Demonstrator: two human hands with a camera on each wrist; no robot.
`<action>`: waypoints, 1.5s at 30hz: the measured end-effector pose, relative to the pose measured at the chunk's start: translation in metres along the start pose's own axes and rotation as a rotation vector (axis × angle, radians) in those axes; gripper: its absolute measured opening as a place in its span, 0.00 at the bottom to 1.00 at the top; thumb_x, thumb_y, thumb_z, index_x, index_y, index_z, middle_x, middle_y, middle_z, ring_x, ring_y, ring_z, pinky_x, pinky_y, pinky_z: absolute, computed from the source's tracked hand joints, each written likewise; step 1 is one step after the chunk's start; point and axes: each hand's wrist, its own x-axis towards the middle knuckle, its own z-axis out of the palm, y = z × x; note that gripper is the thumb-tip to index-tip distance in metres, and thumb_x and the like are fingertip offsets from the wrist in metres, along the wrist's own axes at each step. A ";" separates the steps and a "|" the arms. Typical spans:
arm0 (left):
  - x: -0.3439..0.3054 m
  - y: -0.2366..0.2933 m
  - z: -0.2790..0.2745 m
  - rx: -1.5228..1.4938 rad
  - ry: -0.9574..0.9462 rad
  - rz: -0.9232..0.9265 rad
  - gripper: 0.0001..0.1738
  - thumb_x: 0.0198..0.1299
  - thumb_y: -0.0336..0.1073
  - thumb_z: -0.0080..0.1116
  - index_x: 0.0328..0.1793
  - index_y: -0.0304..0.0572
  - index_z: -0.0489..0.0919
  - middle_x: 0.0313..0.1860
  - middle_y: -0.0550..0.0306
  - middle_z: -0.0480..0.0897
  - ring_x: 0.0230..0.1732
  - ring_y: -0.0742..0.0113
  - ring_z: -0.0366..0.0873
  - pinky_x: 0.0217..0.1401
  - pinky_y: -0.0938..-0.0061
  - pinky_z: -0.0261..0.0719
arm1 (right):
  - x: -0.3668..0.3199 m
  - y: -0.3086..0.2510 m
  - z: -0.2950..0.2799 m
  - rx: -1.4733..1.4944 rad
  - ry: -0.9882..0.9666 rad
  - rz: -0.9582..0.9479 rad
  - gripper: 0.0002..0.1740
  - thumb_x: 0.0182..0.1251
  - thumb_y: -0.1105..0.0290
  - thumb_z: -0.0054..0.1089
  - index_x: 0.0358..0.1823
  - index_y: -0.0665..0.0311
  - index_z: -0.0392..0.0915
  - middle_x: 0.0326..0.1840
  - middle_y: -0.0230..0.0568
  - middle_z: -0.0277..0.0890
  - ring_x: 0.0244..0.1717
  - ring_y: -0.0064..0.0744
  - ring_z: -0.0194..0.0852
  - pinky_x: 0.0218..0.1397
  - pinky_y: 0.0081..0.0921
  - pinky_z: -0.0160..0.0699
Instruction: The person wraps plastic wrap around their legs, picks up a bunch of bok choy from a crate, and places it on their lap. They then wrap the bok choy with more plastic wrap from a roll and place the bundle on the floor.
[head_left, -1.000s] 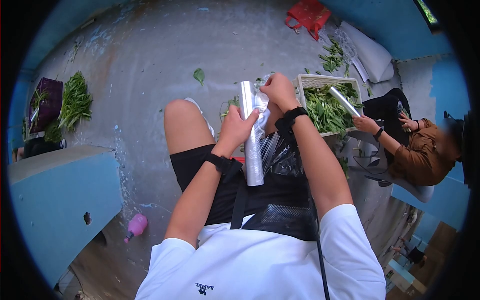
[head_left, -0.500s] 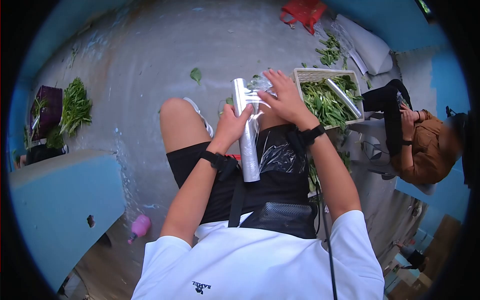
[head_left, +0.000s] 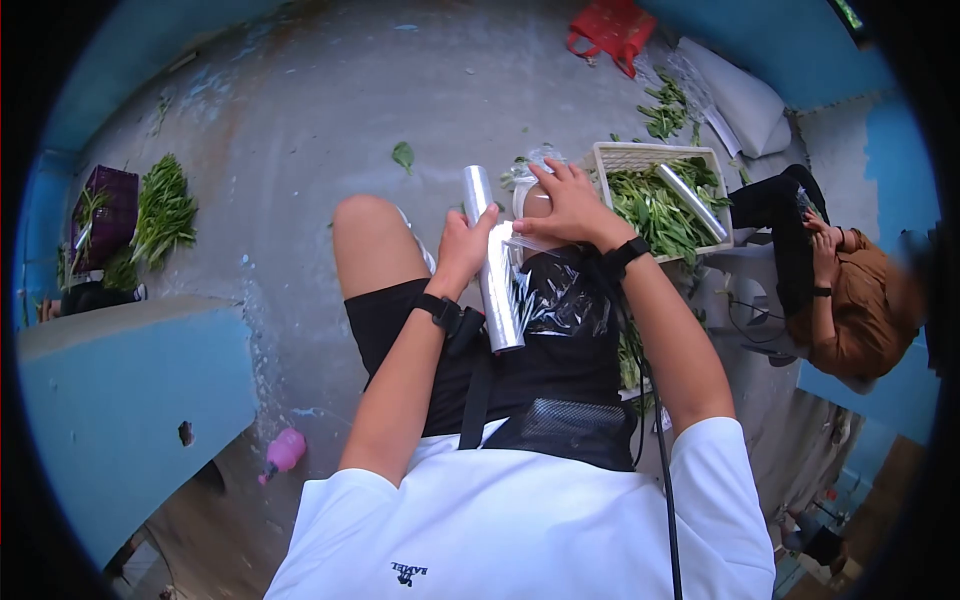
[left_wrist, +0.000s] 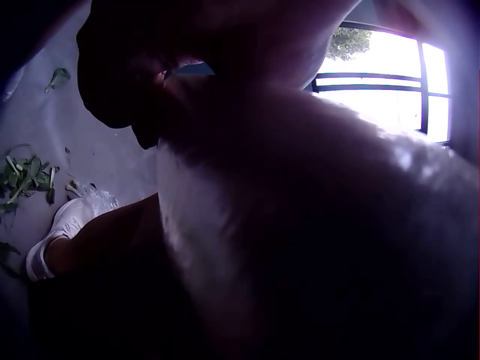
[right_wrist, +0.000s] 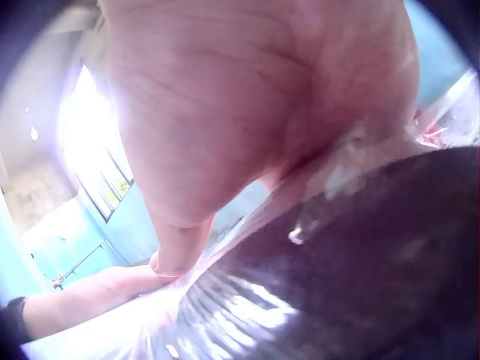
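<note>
My left hand [head_left: 464,246] grips a roll of clear plastic film [head_left: 505,300] at its upper part, fingers curled round it and thumb on top. The roll stands lengthwise over my lap. From it a loose sheet of film [head_left: 565,298] spreads over my right thigh. My right hand [head_left: 580,208] lies over this sheet near the knee, fingers straight and spread, thumb reaching toward the roll. In the right wrist view, the palm and thumb rest along the wrinkled film [right_wrist: 247,311]. The left wrist view is dark, with the roll [left_wrist: 199,217] filling its middle.
On my right stands a cream crate [head_left: 622,150] of leafy greens [head_left: 650,205] with another film roll [head_left: 692,200] on top. Beside it sits a person in brown [head_left: 855,310]. A purple crate [head_left: 110,215], a red bag [head_left: 612,35] and a pink bottle [head_left: 286,450] are around me.
My right hand has gone from pinching the film to lying spread over it, and the film now lies flatter on the thigh. The seated person has let go of the other roll onto the greens.
</note>
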 end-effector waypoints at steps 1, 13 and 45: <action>0.003 -0.005 0.000 -0.008 0.009 -0.005 0.42 0.65 0.67 0.65 0.53 0.25 0.75 0.47 0.32 0.86 0.51 0.43 0.87 0.56 0.57 0.82 | 0.001 -0.001 0.000 -0.026 0.002 -0.005 0.67 0.50 0.21 0.69 0.84 0.57 0.64 0.86 0.62 0.55 0.83 0.81 0.49 0.85 0.63 0.52; 0.022 -0.033 0.004 -0.106 0.100 -0.057 0.45 0.63 0.68 0.66 0.56 0.22 0.74 0.48 0.30 0.85 0.50 0.42 0.87 0.57 0.57 0.83 | -0.004 0.000 -0.001 -0.059 0.028 0.044 0.69 0.49 0.18 0.67 0.85 0.57 0.62 0.85 0.62 0.56 0.83 0.75 0.52 0.84 0.63 0.55; 0.039 -0.029 -0.022 -0.004 0.155 -0.005 0.38 0.66 0.63 0.68 0.51 0.27 0.74 0.42 0.44 0.83 0.39 0.59 0.84 0.41 0.64 0.84 | -0.093 0.037 0.000 -0.053 0.142 -0.219 0.86 0.35 0.20 0.77 0.89 0.65 0.44 0.89 0.75 0.31 0.88 0.81 0.26 0.90 0.61 0.33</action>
